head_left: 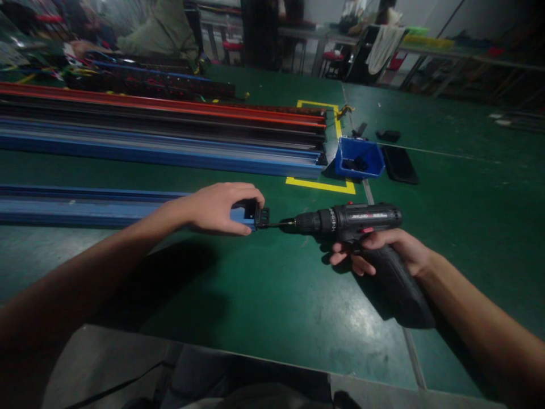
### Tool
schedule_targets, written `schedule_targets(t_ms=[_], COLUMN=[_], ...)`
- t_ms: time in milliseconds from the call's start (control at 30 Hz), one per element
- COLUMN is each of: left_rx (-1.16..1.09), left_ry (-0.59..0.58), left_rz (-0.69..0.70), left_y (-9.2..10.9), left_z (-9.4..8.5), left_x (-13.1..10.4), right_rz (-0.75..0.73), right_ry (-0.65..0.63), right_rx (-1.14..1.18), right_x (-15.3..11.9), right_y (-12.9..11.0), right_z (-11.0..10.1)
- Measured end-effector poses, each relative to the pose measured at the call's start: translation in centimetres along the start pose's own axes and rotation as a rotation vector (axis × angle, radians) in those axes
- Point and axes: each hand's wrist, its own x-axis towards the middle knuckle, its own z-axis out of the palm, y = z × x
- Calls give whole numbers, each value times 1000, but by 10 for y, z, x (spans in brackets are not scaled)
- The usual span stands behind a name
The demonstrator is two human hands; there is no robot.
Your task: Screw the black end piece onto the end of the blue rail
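Observation:
My left hand (221, 209) is wrapped round the right end of a long blue metal profile (93, 207) lying on the green table. A small black end piece (264, 216) sits at that end, by my fingertips. In my right hand (395, 250) is a black cordless drill (340, 220), held by its grip and pointing left. Its long thin bit (279, 224) reaches to the black end piece; whether the tip sits in a screw is too small to tell.
Behind lie several long blue, black and orange profiles (170, 113). A blue bin (360, 156) with dark parts stands past their right ends, beside a black tray-like object (399, 163). Yellow tape (319, 184) marks the table. A person (157, 31) is at the far left.

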Motion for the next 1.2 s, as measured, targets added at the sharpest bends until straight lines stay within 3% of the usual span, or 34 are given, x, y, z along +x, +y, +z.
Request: schedule_targets(t_ms=[300,1200], left_rx=[-9,-58], left_ry=[21,40], left_rz=[17,46], left_y=[1,-2], left_z=[0,1], left_x=[0,1], right_rz=[-39,-57], right_ry=[-56,22], right_rx=[-2,-44], right_x=[0,1], right_y=[1,2], right_z=[-3,-1])
